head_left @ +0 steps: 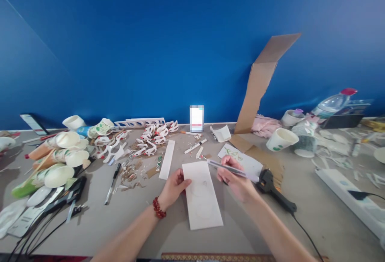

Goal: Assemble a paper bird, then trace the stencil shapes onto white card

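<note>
My left hand [175, 188], with a red bead bracelet at its wrist, pinches the left edge of a white card [203, 204], thumb on top and fingers curled at the side. Faint curved lines show on the card. My right hand [236, 178] is closed around a pen [221, 166] with a pale barrel, its tip pointing left over the card's upper right corner. Whether the tip touches the card I cannot tell. Just behind the right hand lies a sheet with a green drawing [236, 154]. To its right rests a black glue gun [275, 192].
Left of the card are a white strip [167, 160], a black pen [112, 184] and white cutout pieces [152, 140]. Paper cups [60, 176] lie far left. Bent cardboard [255, 89] leans on the blue wall. A power strip [350, 202] lies right.
</note>
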{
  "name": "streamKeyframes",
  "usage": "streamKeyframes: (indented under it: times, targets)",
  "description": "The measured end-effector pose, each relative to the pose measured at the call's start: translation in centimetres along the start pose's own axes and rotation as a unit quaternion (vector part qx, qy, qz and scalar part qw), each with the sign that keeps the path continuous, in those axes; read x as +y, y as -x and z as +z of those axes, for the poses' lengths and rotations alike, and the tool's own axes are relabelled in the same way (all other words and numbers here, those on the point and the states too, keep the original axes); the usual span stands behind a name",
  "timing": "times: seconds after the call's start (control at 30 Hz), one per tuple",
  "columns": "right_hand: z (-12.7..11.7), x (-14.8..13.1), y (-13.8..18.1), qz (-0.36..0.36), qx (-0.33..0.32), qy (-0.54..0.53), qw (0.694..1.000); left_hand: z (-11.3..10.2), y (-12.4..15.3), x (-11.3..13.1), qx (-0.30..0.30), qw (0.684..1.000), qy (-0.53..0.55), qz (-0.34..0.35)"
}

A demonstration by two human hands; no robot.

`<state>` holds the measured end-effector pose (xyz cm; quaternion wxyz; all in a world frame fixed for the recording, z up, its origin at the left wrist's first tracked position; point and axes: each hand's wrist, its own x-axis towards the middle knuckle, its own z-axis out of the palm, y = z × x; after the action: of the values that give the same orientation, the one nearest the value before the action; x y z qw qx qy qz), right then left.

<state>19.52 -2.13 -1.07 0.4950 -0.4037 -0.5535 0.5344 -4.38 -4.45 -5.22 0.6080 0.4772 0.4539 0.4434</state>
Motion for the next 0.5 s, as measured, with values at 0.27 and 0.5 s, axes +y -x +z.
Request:
streamKeyframes:
  times: [0.27,0.5]
  targets:
    - [4.0,0.2,1.4,-0.046,-0.101,0.109,0.988,0.2,0.4,-0.4,-0.041,0.998,-0.052,-0.019]
    - [4.9,1.1,1.9,-0.134,-0.060,0.292,0.945,0.0,0.7,0.1,-0.042,0.998,-0.046,0.009]
